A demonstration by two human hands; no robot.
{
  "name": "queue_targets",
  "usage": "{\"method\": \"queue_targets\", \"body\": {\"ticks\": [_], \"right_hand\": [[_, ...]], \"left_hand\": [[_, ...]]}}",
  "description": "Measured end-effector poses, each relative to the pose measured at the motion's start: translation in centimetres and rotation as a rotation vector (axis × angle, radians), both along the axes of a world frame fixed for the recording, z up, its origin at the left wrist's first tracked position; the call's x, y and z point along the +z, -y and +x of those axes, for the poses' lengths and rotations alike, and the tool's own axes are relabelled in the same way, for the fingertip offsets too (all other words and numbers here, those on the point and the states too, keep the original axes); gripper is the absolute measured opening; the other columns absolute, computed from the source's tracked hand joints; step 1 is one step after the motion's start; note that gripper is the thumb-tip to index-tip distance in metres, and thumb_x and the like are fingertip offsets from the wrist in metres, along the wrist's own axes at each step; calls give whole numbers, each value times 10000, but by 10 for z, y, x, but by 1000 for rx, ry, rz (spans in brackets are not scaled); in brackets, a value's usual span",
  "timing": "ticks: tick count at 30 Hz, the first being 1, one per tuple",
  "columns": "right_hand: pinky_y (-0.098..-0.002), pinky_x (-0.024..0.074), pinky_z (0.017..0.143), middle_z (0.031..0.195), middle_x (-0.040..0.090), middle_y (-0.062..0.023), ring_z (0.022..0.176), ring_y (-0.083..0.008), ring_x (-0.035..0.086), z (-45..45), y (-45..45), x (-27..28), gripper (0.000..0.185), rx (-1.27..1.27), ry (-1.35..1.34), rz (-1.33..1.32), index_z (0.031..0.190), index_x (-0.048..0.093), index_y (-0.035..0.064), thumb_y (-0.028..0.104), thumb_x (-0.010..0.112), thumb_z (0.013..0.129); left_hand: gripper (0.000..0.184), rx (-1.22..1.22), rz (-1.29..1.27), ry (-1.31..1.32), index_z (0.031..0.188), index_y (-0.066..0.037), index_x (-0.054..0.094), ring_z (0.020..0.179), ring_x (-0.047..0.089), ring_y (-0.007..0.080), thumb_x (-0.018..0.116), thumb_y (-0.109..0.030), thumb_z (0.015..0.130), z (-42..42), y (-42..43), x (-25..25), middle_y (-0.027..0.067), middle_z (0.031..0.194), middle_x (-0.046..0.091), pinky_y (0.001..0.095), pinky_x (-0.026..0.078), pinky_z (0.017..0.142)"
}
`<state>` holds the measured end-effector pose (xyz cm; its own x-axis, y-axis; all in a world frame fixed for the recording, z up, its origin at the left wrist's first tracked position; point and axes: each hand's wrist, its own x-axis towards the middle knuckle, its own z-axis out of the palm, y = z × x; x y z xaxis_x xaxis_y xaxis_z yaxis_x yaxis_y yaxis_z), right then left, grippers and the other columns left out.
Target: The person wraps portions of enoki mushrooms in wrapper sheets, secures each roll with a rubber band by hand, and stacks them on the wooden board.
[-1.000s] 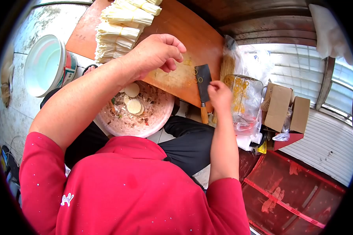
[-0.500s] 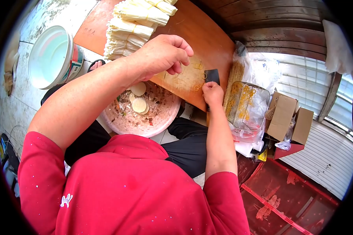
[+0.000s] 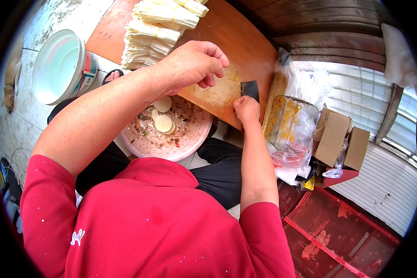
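My left hand hovers over the brown wooden board, its fingers loosely bent and apart, with nothing visible in them. Low at the board's right edge, my right hand is closed with the fingertips down on the wood; whatever they grip is hidden. Just beyond it lies a dark flat blade-like piece, a thin yellow rubber band at its left edge. More rubber bands lie on the worn patch between my hands. Bundles of pale thin strips, tied with yellow bands, are piled at the board's far left.
Below the board sits a pink tub with pale round discs and scraps. A white bucket stands left. On the right are a wire basket with yellow bands and an open cardboard box. A wooden wall rises behind.
My right hand has shifted slightly left and down, away from the dark piece, covering where a rubber band lay. My left hand has hardly moved.
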<state>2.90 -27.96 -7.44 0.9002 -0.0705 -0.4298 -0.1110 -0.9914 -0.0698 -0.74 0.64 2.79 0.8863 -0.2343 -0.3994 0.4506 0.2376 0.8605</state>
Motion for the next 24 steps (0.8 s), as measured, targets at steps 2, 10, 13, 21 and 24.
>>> {"method": "queue_targets", "body": {"ticks": [2, 10, 13, 21, 24], "right_hand": [[-415, 519, 811, 892, 692, -169, 892, -334, 658, 4, -3, 6, 179, 96, -52, -64, 856, 707, 75, 208, 615, 780], [-411, 525, 779, 815, 682, -182, 810, -333, 668, 12, -2, 1, 170, 240, 62, -123, 760, 714, 73, 213, 622, 734], [-412, 529, 817, 914, 693, -182, 890, -342, 667, 11, -11, 5, 225, 177, -69, -158, 841, 737, 46, 205, 624, 729], [-379, 542, 736, 775, 699, -144, 751, -297, 685, -3, 1, 54, 196, 51, 228, 44, 759, 705, 70, 246, 670, 679], [-363, 541, 689, 681, 678, -103, 640, -251, 663, -11, 35, 103, 128, -12, 501, 93, 721, 681, 84, 209, 674, 690]], "left_hand": [[114, 2, -22, 0, 931, -68, 596, 635, 573, 84, 606, -110, 826, 0, 1, -1, 21, 790, 642, 234, 472, 591], [121, 1, -25, -1, 936, -62, 590, 635, 572, 88, 605, -107, 825, 0, 1, -3, 28, 800, 638, 234, 467, 590], [125, -7, -26, -7, 941, -62, 589, 631, 572, 90, 604, -107, 825, 1, 2, -4, 29, 802, 639, 234, 466, 590], [122, -10, -19, 17, 942, -67, 591, 626, 569, 86, 603, -110, 828, 1, -1, -3, 24, 797, 643, 231, 465, 592], [126, -12, 13, 39, 944, -67, 591, 626, 569, 86, 608, -110, 826, -1, 0, 0, 22, 802, 644, 232, 465, 599]]}}
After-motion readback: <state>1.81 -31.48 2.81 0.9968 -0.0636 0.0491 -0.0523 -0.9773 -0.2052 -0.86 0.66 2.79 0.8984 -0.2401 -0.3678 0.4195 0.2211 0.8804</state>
